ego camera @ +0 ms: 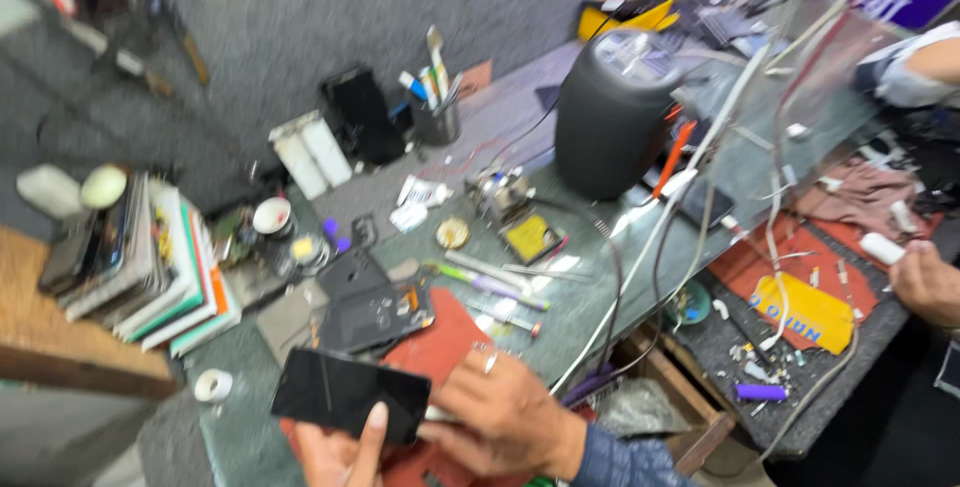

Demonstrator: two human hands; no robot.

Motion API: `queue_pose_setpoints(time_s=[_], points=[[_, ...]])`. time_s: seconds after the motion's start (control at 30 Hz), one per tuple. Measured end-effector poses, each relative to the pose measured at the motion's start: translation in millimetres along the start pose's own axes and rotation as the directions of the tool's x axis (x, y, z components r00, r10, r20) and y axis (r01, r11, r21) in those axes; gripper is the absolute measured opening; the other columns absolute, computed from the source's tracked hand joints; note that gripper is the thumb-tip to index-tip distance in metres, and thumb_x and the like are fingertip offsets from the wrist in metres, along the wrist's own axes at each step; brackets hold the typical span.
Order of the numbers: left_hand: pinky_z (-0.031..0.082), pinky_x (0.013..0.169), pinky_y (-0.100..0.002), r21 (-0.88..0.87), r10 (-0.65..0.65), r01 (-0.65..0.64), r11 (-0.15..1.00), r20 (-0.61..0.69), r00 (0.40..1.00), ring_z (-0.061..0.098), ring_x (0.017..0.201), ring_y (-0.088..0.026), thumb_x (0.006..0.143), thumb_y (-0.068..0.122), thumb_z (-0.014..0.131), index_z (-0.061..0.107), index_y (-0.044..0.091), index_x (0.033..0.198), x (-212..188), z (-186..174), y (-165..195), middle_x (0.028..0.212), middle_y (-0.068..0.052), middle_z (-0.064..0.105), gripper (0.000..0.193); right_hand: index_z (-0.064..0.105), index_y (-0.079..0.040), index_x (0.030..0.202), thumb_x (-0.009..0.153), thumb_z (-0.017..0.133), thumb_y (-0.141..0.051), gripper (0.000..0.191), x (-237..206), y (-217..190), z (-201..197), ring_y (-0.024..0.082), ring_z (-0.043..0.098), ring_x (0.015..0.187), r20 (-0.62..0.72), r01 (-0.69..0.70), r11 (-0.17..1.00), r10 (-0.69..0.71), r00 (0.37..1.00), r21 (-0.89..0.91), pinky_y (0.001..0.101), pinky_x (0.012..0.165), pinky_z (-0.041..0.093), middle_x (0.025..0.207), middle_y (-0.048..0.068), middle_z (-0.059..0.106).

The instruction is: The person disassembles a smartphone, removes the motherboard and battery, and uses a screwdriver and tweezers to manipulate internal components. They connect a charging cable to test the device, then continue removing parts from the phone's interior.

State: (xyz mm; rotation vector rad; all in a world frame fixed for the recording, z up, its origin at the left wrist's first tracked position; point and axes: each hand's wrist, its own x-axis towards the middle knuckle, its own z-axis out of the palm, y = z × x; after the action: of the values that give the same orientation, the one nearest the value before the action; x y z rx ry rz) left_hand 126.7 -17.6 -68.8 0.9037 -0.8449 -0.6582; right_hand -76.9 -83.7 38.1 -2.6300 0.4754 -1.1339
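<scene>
My left hand (338, 450) holds a black phone (348, 394) from below at the bottom of the view, with the thumb lying on its dark screen. My right hand (502, 417), in a blue sleeve and with a ring on one finger, grips the phone's right end. Both hands hover over a red mat (442, 342) on the green-grey bench (560, 322). Just beyond the mat lies an opened dark phone body (373, 313). The view is blurred.
A black cylinder speaker (610, 112) stands mid-bench with cables trailing from it. Pens and tweezers (490, 282) lie near the mat. Stacked books (150, 267), a tape roll (213, 384) and a tool cup (435, 119) sit to the left. Another person's hand (928, 284) holds a white piece (880, 247).
</scene>
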Motion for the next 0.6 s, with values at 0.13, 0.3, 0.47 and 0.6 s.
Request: queue_pose_setpoints(time_s=[0.13,0.3,0.47,0.6], points=[[0.056,0.097,-0.046,0.098,0.010,-0.013,0.995,0.035,0.999,0.065,0.116,-0.034,0.073,-0.009,0.071,0.026,0.002,0.160,10.2,-13.0,-25.4,0.134,-0.024,0.058,0.099,0.068,-0.006,0.100,0.090,0.083,-0.026,0.027,-20.0,-6.1,-3.7,0.024,0.062,0.083,-0.041,0.023,0.994,-0.027,0.999,-0.106,0.0368,0.075,0.051,0.089,0.005,0.062],[0.058,0.094,-0.049,0.147,-0.047,0.048,0.988,-0.011,0.999,0.066,0.117,-0.034,0.074,-0.008,0.070,0.030,0.002,0.157,-0.5,-5.0,-27.5,0.133,-0.023,0.059,0.092,0.070,-0.007,0.106,0.093,0.081,-0.022,0.022,-47.9,-4.9,0.7,0.021,0.062,0.082,-0.120,-0.016,0.993,0.001,0.993,-0.120,0.0351,0.076,0.052,0.093,0.003,0.065],[0.060,0.088,-0.052,0.132,-0.045,0.052,0.990,-0.058,0.997,0.067,0.113,-0.034,0.075,-0.008,0.069,0.032,0.006,0.156,-12.2,14.1,-22.7,0.133,-0.022,0.059,0.090,0.071,-0.007,0.106,0.094,0.082,-0.022,0.022,-68.3,2.6,-0.7,0.020,0.062,0.079,-0.110,-0.015,0.992,0.001,0.994,-0.124,0.0351,0.073,0.051,0.087,0.003,0.062],[0.061,0.086,-0.051,0.140,-0.003,0.016,0.990,-0.094,0.996,0.068,0.112,-0.034,0.077,-0.009,0.067,0.031,0.008,0.157,-14.8,24.0,-30.5,0.132,-0.021,0.060,0.090,0.073,-0.005,0.106,0.095,0.082,-0.022,0.023,-77.7,16.1,3.0,0.019,0.061,0.076,-0.104,0.020,0.990,-0.035,0.994,-0.140,0.0343,0.068,0.050,0.080,0.004,0.059]])
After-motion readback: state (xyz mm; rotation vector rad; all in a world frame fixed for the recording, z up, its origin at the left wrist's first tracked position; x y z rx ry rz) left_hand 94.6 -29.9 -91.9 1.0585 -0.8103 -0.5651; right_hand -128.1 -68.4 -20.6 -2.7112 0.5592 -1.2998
